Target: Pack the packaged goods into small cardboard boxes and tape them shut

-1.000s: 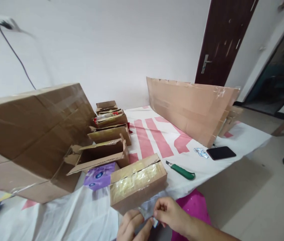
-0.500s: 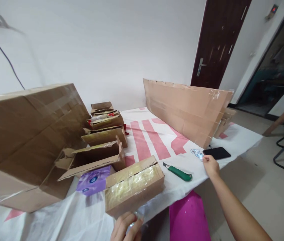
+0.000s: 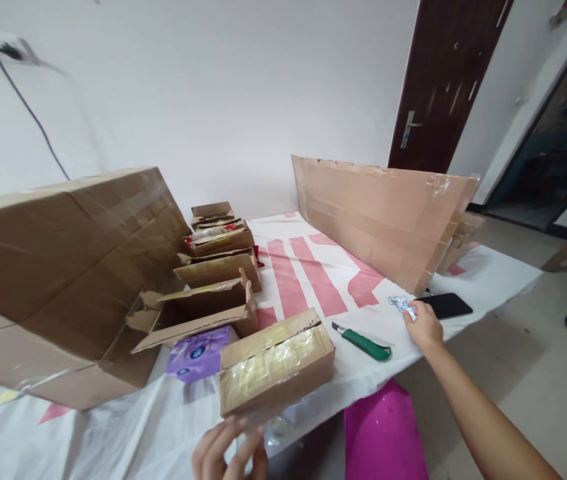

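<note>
My right hand (image 3: 424, 328) is at the table's right edge, fingertips pinched on a small blue-and-white patterned piece (image 3: 401, 305) whose kind I cannot make out. Just beyond those fingers lies a black phone (image 3: 447, 306). My left hand (image 3: 228, 452) is at the bottom of the view, fingers loosely bent and apart. Beside it on the cloth is a clear plastic piece (image 3: 278, 430), partly blurred. A taped cardboard box (image 3: 278, 363) lies in front of my left hand. Between the box and my right hand rests a green utility knife (image 3: 366, 344), its blade tip showing.
Several open cardboard boxes (image 3: 203, 307) stand in a row, with a purple tissue box (image 3: 198, 353) nearby. A large carton (image 3: 73, 267) stands left. A cardboard sheet (image 3: 373, 223) stands upright at the right. Something magenta (image 3: 383, 433) hangs below the table edge.
The view has shifted slightly left. My left hand has moved left, away from the clear plastic, and its fingers have loosened. My right hand still pinches the blue-and-white piece.
</note>
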Demonstrator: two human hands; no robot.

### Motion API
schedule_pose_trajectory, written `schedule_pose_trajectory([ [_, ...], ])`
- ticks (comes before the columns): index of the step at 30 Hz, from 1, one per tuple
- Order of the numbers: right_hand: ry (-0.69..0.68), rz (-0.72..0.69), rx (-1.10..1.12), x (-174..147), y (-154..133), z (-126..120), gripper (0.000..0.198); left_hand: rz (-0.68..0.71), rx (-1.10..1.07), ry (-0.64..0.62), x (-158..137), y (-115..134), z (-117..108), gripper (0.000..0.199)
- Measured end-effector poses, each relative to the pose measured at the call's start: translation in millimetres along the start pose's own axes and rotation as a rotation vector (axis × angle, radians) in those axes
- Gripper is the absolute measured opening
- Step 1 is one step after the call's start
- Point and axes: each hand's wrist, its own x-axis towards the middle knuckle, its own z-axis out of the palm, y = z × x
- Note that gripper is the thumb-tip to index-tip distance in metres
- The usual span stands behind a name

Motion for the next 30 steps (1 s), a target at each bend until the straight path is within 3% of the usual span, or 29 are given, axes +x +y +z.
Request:
schedule_pose_trajectory([
  [2, -0.120, -0.093, 0.123, -21, -15, 14, 0.024, -0.089, 0.037, 0.090, 9, -6, -2, 0.024],
  [4, -0.282, -0.171, 0.262, -48, -30, 33, 0.023, -0.265, 0.009, 0.099, 16, -13, 0, 0.027],
  [8, -0.542, -0.238, 0.532, -100, -53, 77, 0.032, -0.600, -0.142, -0.108, 19, -32, 6, 0.027],
  [11, -0.634, -0.226, 0.687, -123, -60, 101, 0.039, -0.741, -0.300, -0.147, 17, -47, 8, 0.026],
  [16, -0.710, -0.176, 0.838, -138, -62, 113, 0.045, -0.892, -0.489, -0.028, 17, -59, 9, 0.019],
  [19, -0.786, -0.180, 0.892, -142, -61, 106, 0.056, -0.951, -0.537, 0.062, 22, -58, 10, 0.013],
  [23, -0.863, -0.201, 0.931, -144, -61, 98, 0.066, -0.871, -0.458, 0.155, 26, -57, 9, 0.008],
  [26, -0.863, -0.219, 0.926, -144, -63, 94, 0.059, -0.815, -0.420, 0.190, 27, -60, 9, 0.006],
  [30, -0.797, -0.268, 0.888, -146, -74, 88, 0.038, -0.852, -0.442, 0.254, 23, -64, 8, 0.005],
])
